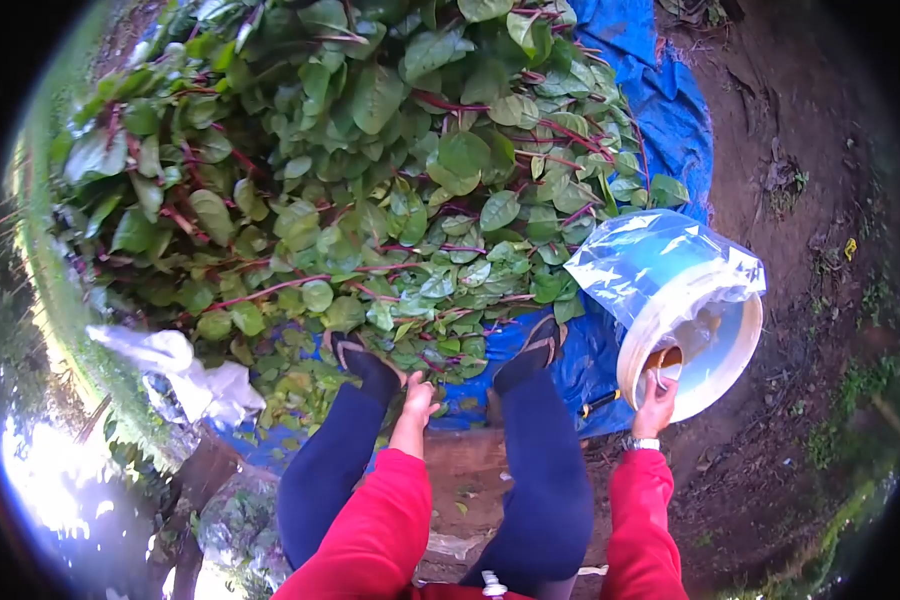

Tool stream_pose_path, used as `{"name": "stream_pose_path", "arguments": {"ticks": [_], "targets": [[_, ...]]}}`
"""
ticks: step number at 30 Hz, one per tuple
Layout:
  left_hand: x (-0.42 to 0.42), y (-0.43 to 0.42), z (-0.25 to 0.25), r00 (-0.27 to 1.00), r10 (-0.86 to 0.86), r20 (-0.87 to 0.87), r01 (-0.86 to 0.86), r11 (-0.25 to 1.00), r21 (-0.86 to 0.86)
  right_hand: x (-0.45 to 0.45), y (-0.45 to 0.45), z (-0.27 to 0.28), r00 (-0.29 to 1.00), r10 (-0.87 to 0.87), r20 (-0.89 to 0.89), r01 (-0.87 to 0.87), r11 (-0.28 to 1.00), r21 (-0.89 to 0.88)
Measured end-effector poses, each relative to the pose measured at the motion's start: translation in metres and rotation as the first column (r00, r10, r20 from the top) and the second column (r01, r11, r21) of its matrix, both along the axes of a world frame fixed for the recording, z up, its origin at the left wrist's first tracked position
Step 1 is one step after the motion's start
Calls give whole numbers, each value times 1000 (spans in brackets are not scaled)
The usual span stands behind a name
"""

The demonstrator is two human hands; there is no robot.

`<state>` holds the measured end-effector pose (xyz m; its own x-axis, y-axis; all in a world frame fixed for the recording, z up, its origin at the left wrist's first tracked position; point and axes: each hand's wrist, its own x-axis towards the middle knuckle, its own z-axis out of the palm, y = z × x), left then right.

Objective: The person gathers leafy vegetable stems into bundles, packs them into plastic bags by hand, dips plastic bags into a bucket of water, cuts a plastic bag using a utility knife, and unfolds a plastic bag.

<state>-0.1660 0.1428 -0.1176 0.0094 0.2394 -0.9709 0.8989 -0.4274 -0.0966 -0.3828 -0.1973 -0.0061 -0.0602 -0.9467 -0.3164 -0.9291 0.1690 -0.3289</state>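
My left hand (417, 401) hangs between my feet, close to the left sandal. Its fingers are loosely bent and apart, and nothing shows in it. My right hand (656, 402) reaches over the rim of a white bucket (638, 338) that lies tipped toward me. Its fingers are closed on a small brown, round, ring-like thing (664, 356) at the mouth; its exact kind I cannot make out. Clear plastic (660, 250) with white marks covers the bucket's blue side. A big heap of leafy greens with purple-red stems (460, 160) spreads before me.
A blue tarp (682, 120) lies under the greens. A black-and-yellow handle (600, 404) rests beside the bucket. Crumpled white plastic (195, 378) is at the left. A wooden board (460, 455) lies below my feet. Bare soil (800, 250) runs along the right.
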Motion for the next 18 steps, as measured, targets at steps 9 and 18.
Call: {"name": "stream_pose_path", "arguments": {"ticks": [9,18], "targets": [[224,-136,58,475,-294,829,878,97,-469,3,2,1,980,-28,197,32,999,-20],[619,-336,172,-668,-315,674,360,655,664,-7,9,-8,999,50,-1,-49,985,-168]]}}
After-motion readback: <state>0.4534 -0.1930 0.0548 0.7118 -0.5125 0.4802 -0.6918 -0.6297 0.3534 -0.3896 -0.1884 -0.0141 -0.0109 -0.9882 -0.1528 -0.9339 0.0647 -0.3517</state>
